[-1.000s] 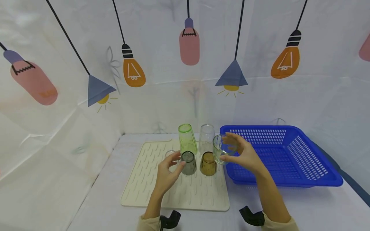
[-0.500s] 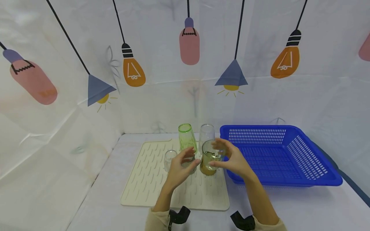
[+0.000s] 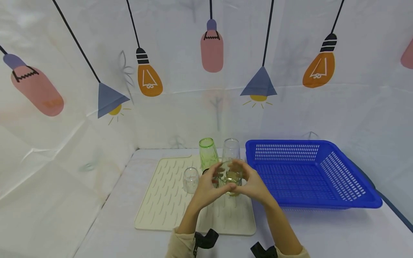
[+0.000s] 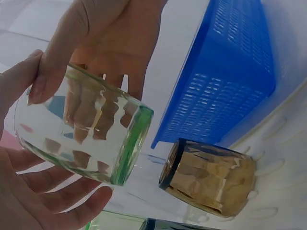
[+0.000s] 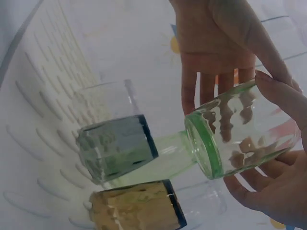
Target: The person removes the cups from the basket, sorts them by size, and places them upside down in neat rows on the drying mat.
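Observation:
A clear drinking glass with a green-tinted base (image 4: 86, 124) is held in the air between both hands, tilted. My left hand (image 3: 204, 190) curls round one side of it and my right hand (image 3: 253, 184) round the other, thumbs meeting at the near side. Behind and below stand an amber glass (image 4: 211, 177) and a smoky grey glass (image 5: 117, 148), both mostly hidden in the head view. A tall green glass (image 3: 208, 152), a tall clear glass (image 3: 231, 148) and a small clear glass (image 3: 191, 181) stand on the cream drying mat (image 3: 161, 206).
To the right of the mat sits a blue plastic basket (image 3: 322, 190) with slotted walls. A white curtain printed with lamps (image 3: 180, 118) hangs behind the white table (image 3: 109, 229).
The right hand has brought the glass leftward from beside the basket to over the mat. My left hand has moved right, away from the grey glass, and joined it on the held glass.

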The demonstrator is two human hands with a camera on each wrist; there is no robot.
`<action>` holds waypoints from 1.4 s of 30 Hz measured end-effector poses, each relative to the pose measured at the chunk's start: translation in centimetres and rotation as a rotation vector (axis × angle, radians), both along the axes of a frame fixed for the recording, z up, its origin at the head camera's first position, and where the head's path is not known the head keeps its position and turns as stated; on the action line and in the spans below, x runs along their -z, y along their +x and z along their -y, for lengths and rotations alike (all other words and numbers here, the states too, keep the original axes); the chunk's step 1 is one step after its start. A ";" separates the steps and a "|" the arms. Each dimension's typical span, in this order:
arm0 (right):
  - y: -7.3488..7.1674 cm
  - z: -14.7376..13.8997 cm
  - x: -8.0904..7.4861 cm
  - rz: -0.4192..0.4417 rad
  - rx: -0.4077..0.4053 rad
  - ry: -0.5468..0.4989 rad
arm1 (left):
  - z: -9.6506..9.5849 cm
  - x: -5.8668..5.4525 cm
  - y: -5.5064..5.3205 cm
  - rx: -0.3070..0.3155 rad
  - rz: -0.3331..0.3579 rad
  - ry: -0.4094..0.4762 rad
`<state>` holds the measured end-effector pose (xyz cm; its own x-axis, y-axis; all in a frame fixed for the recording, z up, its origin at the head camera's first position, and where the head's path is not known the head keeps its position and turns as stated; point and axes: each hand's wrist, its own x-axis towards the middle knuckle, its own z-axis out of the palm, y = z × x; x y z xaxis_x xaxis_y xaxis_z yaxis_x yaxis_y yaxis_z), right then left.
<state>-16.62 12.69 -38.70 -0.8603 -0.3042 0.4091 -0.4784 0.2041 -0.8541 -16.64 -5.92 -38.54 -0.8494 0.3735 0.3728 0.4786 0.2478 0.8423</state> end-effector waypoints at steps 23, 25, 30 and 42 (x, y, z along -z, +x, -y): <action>0.8 0.4 1.4 0.042 -0.042 0.007 | -0.4 1.2 0.0 -0.140 -0.236 -0.037; 0.8 0.3 1.5 0.045 -0.029 0.036 | -0.4 1.2 0.0 -0.128 -0.225 -0.037; 0.7 0.2 1.8 0.032 -0.005 0.065 | -0.4 1.4 0.0 -0.078 -0.176 -0.046; 0.8 0.6 1.8 0.005 0.017 0.068 | -0.4 -0.2 0.2 -0.055 -0.107 -0.217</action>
